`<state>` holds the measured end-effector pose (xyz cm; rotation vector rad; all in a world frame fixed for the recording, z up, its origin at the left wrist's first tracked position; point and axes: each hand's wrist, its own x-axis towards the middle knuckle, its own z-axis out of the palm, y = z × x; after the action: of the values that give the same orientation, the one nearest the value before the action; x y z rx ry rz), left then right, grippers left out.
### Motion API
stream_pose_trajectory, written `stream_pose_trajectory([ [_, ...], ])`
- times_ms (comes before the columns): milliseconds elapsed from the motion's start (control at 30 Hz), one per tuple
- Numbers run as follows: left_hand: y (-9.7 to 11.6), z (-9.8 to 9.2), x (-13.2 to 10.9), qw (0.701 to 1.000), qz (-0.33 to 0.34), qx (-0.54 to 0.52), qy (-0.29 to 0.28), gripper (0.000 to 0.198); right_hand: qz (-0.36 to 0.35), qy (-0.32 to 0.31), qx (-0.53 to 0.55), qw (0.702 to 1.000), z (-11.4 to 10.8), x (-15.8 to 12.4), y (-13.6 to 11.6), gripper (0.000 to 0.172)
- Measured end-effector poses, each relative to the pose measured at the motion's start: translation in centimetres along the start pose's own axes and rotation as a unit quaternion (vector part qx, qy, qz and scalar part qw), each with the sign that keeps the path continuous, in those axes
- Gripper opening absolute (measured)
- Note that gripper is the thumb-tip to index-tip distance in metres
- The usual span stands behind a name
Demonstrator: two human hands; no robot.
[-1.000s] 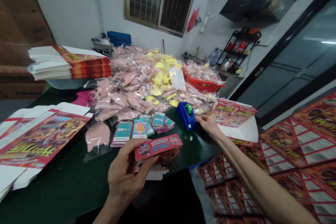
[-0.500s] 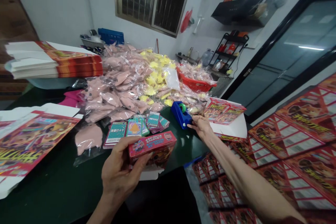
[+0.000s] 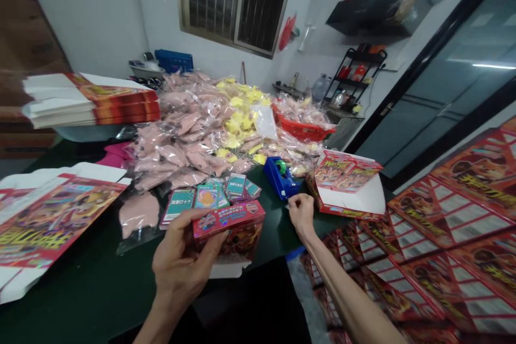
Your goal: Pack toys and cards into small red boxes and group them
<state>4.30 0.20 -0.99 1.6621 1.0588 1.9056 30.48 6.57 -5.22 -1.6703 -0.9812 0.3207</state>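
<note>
My left hand [image 3: 181,258] is closed around a small red printed box [image 3: 229,228], its thumb across the front face. A white flap sticks out at the box's lower edge. Just below the front of a blue tape dispenser [image 3: 281,178] with a green roll, my right hand [image 3: 301,215] is pinched shut. A small pale glint at its fingertips looks like a piece of clear tape. Behind the box lie teal-and-purple cards [image 3: 209,196] in loose piles. A bagged pink pig-shaped toy [image 3: 139,214] rests left of the cards.
Bagged pink and yellow toys [image 3: 193,129] are heaped across the table, with a red basket [image 3: 302,130] behind. Flat printed cartons [image 3: 60,220] lie at left, more stacked [image 3: 124,107] behind them. An open display carton [image 3: 355,201] stands right, above rows of red packages [image 3: 463,199].
My right hand has drawn back from the tape dispenser toward me, its fingers curling into a pinch. The left hand still holds the box, which has shifted slightly left in view.
</note>
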Motion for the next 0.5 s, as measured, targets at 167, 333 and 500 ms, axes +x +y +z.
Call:
stream_pose_trajectory([
  [167,0.5,0.2,-0.1,1.0,0.004,0.021,0.007,0.037,-0.078,-0.081,0.043,0.993,-3.1,-6.7,-6.2,0.018],
  [333,0.4,0.1,-0.2,0.999,0.0,0.036,-0.006,0.038,-0.107,-0.213,0.231,0.943,-3.3,-12.3,-13.4,0.03],
  [500,0.6,-0.7,0.5,0.994,0.066,0.071,-0.057,0.041,-0.001,-0.222,0.331,0.917,-0.9,-13.3,-14.8,0.051],
])
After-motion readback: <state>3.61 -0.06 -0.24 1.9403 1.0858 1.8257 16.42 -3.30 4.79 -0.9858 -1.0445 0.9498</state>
